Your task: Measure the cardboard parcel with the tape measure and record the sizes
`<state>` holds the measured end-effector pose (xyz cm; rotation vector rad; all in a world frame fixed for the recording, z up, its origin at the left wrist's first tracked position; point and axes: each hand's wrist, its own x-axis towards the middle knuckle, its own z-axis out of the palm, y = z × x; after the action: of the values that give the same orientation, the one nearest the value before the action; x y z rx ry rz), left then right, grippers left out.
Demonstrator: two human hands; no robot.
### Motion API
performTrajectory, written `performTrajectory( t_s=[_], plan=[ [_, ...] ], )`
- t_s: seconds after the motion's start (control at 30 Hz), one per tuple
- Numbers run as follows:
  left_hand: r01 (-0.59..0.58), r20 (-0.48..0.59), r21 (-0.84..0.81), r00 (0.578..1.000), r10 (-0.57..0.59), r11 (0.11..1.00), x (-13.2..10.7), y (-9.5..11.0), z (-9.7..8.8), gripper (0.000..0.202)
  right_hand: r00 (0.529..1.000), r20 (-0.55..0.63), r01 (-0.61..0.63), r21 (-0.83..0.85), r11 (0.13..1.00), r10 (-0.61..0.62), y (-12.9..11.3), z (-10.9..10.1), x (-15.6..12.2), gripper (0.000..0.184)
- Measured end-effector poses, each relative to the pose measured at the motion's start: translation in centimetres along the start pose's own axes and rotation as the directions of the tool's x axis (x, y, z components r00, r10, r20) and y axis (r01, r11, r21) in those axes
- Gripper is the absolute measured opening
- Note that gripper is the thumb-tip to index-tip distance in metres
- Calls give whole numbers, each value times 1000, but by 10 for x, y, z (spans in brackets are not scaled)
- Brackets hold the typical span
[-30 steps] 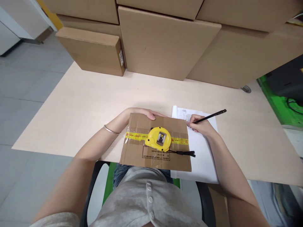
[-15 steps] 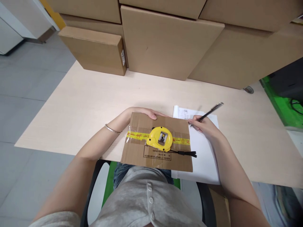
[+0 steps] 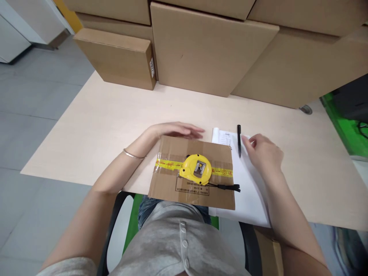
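Pen (image 3: 239, 140) – black, lying loose on the white paper (image 3: 248, 191), tip toward the person; right hand (image 3: 264, 153) just beside it, fingers slack and open, gripping nothing. Left hand (image 3: 175, 130) flat and spread, empty, over the far edge of the taped carton (image 3: 166, 184); cannot tell if it touches.

Risks, as I judge them: the pen is round, so a brush from the right hand could roll it across the tabletop (image 3: 100, 126). The carton lies right at the front edge, so a push toward the lap could tip it and throw off the tape measure (image 3: 197, 169) sitting on top.

Count: one pen, one tape measure, one taped carton, one bracelet (image 3: 130, 154). Paper: sheet number unclear. Stacked cartons (image 3: 207, 50) behind: at least five, running out of view
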<state>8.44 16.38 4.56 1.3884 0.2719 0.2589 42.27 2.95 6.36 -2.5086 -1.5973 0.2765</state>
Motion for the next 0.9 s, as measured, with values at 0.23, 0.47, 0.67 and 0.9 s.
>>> performTrajectory(
  t_s=[0.23,0.47,0.67,0.9],
  plan=[
    [-371,-619,298,626,474,880,-92,7,36,61,538,-190,843,91,530,-821,-69,-37,-72,75],
    [-265,-512,343,751,416,901,-130,-49,93,102,362,-43,876,356,325,-931,-107,-26,-92,63],
    [-238,-473,353,789,392,905,-124,-56,104,104,464,62,700,585,409,-884,-115,-25,-96,44],
    [-187,-434,363,833,343,913,-127,-41,98,95,313,-20,784,570,246,-950,-171,-23,-87,39]
  ],
)
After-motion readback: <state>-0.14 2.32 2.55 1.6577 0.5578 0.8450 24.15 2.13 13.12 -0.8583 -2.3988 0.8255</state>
